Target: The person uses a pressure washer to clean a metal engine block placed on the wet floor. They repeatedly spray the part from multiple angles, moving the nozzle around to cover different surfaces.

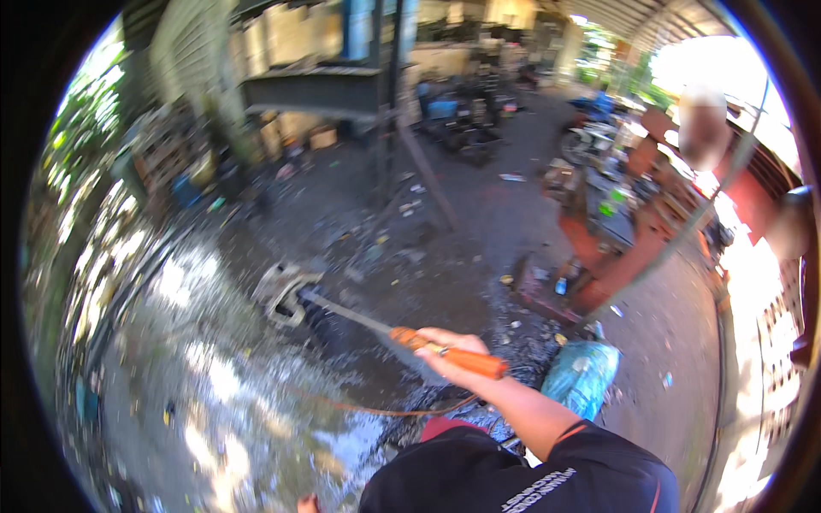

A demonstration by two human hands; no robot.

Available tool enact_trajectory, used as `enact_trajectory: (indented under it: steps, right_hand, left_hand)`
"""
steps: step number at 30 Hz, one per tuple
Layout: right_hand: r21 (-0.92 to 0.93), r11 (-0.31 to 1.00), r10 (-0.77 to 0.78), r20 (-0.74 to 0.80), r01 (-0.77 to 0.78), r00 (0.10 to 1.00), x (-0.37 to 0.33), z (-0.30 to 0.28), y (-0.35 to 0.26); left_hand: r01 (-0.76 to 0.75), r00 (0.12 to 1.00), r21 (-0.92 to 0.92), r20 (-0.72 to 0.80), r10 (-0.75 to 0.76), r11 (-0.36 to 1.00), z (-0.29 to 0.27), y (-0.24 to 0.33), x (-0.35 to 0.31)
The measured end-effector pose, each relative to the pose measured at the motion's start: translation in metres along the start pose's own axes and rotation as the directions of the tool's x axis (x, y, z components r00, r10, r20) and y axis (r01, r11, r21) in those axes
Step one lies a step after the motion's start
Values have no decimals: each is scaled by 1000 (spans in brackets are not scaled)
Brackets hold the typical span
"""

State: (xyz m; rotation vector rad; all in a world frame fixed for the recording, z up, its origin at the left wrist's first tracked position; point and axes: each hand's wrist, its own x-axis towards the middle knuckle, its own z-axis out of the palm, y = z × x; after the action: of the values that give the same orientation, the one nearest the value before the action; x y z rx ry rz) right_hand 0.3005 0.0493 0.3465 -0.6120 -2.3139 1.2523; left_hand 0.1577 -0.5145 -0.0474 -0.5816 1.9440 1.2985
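Observation:
My right hand [449, 346] is wrapped round the orange handle of a spray gun [479, 361], held out in front of my body. From its front, a straight grey streak, a thin wand or a water jet, runs far and left. It reaches a grey metal part [289, 291], an open casing with a curved hollow, on the wet ground. Dark wet ground [368, 359] lies beneath the streak. My left hand does not show. A small patch of skin at the lower edge is too cut off to name.
An orange hose [385, 412] curves over the wet ground by my legs. A blue plastic sack [581, 372] stands right of my forearm. A steel frame [312, 92], a red bench [616, 265], a motorcycle [586, 137] and scattered litter lie beyond; blurred people are at the right.

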Motion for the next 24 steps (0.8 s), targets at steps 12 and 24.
enact_trajectory:
  steps: [12, 24]
  right_hand:
    - [-160, 983, 87, -43, -93, 995, 6, 4, 1]
    - [-187, 982, 8, -10, -10, 1000, 14, 14, 2]
  left_hand:
    - [63, 987, 123, -153, -43, 990, 12, 0, -56]
    - [98, 983, 103, -162, -80, 990, 16, -9, -68]
